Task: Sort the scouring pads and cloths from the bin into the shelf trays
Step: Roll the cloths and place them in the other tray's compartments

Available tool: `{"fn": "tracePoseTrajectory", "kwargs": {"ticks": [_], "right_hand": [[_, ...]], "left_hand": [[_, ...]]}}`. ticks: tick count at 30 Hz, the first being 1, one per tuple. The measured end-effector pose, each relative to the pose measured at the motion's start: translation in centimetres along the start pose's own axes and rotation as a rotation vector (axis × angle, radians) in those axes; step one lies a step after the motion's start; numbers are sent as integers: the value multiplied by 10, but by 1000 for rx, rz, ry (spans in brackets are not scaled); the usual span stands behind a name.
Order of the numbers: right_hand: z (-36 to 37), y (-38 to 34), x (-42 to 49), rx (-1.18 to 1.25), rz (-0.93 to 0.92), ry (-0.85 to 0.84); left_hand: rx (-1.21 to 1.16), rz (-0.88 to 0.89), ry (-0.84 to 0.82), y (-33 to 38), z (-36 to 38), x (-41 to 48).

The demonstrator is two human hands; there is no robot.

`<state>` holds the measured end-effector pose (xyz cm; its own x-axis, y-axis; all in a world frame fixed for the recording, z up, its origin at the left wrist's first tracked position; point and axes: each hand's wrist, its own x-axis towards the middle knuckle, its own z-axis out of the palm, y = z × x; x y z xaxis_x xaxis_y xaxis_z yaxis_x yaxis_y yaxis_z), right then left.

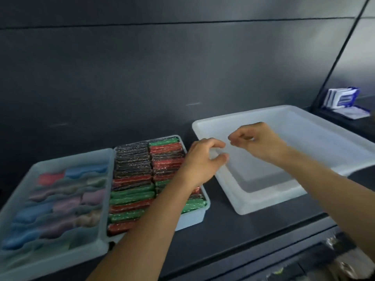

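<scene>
Red, green, blk glittery scouring pads (pixel 142 179) upright in 2 rows, mid tray (pixel 194 219)

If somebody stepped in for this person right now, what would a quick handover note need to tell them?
Left hand: on the near-left rim of the white tray, fingers curled; whether it grips is unclear.
Right hand: over that tray, fingertips pinched; nothing visible in it.
White tray: looks empty.
Middle tray: packed with red, green and dark scouring pads.
Left tray: holds coloured cloths.
Left to do: cannot tell; the bin is out of view.
</scene>
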<state>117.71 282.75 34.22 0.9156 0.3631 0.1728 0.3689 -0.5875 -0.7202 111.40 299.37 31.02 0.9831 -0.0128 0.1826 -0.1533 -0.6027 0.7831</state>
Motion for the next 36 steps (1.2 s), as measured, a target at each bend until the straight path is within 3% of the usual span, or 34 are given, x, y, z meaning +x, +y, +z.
{"fn": "tracePoseTrajectory", "kwargs": {"ticks": [6, 13, 17, 21, 25, 27, 30, 33, 36], "right_hand": [[-38, 94, 60, -406, 287, -255], [-24, 142, 86, -572, 391, -382], [-25, 135, 83, -660, 301, -455], [-26, 99, 78, -157, 216, -336], [-30, 37, 55, 393, 87, -182], [-30, 8, 42, 507, -7, -144], [-24, -28, 27, 635, -107, -84], [-14, -61, 16, 688, -163, -43], [-7, -92, 8, 692, -252, -75]], "left_hand": [[272, -242, -78, 8, 37, 41], [386, -259, -48, 7, 45, 45], [382, -253, -34, 8, 46, 44], [293, -224, -43, 5, 45, 45], [-492, -223, 28, 13, 27, 35], [-658, -125, 38, 22, 12, 26], [-740, 18, 137, 41, -12, 9], [-760, -22, 316, 48, -42, -5], [-682, 18, 354, 54, -78, -21]]}}
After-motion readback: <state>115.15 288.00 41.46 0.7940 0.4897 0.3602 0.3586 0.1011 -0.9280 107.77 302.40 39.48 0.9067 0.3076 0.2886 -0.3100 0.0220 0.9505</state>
